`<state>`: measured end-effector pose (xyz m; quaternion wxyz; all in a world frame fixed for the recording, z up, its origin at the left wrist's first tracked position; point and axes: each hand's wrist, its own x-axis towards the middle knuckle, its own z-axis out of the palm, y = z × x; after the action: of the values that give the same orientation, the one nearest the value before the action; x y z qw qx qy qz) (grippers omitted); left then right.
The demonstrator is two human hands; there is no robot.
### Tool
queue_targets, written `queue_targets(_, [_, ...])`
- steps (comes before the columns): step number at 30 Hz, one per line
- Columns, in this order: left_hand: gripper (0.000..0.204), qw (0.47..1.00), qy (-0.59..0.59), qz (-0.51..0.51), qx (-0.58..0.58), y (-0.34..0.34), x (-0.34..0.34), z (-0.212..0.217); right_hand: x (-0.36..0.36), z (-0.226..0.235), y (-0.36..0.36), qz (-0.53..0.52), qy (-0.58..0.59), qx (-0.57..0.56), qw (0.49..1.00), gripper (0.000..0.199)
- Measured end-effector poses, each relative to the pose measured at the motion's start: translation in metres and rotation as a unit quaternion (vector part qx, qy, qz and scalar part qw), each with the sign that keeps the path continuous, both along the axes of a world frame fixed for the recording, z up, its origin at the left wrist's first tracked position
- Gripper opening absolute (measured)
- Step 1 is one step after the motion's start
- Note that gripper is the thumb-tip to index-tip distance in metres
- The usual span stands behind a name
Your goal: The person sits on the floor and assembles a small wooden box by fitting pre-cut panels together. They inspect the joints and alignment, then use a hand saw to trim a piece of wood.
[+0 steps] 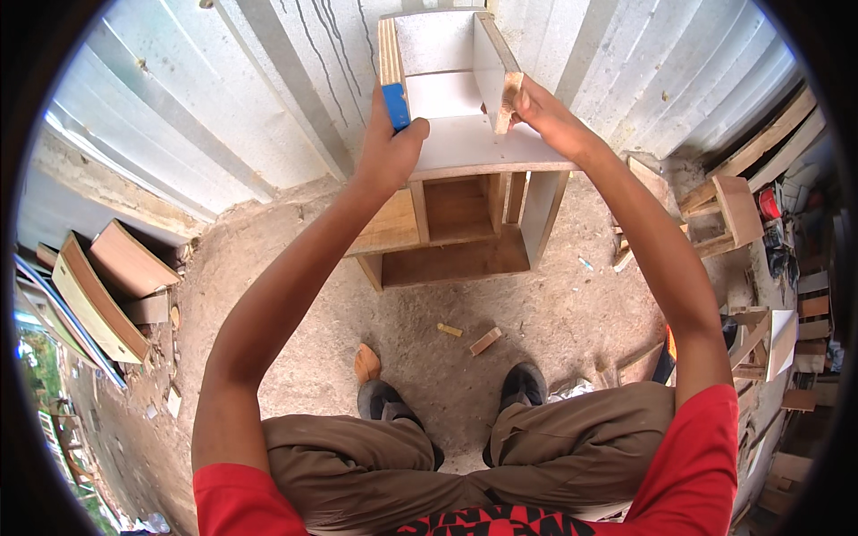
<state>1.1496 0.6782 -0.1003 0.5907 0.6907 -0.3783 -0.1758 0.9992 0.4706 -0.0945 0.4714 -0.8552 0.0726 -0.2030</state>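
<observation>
A small wooden cabinet [514, 255] with open compartments stands on the floor in front of me, by the metal wall. On its white top rests a three-sided box frame [438, 40] of white-faced boards, its near side open. My left hand [393, 147] is closed round the left board [390, 54], whose near end is partly blue; the thumb is on its inner side. My right hand [547, 116] grips the near end of the right board [493, 67], a bare wood edge. Some fingers of both hands are hidden behind the boards.
Corrugated metal sheeting [295, 80] rises behind the cabinet. Boards [103, 295] lean at the left. Wooden offcuts and frames [737, 214] crowd the right side. Small wood scraps [486, 340] lie on the dirt floor near my shoes [523, 384].
</observation>
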Motion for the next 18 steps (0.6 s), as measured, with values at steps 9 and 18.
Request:
queue_targets(9, [0.090,0.995,0.017,-0.061,-0.077,0.005,0.007,-0.016,-0.008,0.034,0.032,-0.042,0.077,-0.073,0.993,0.090])
queue_targets(18, [0.091,0.970,0.228,-0.017,-0.082,-0.017,0.045,-0.031,0.007,0.021,0.019,-0.097,0.114,-0.187,0.971,0.060])
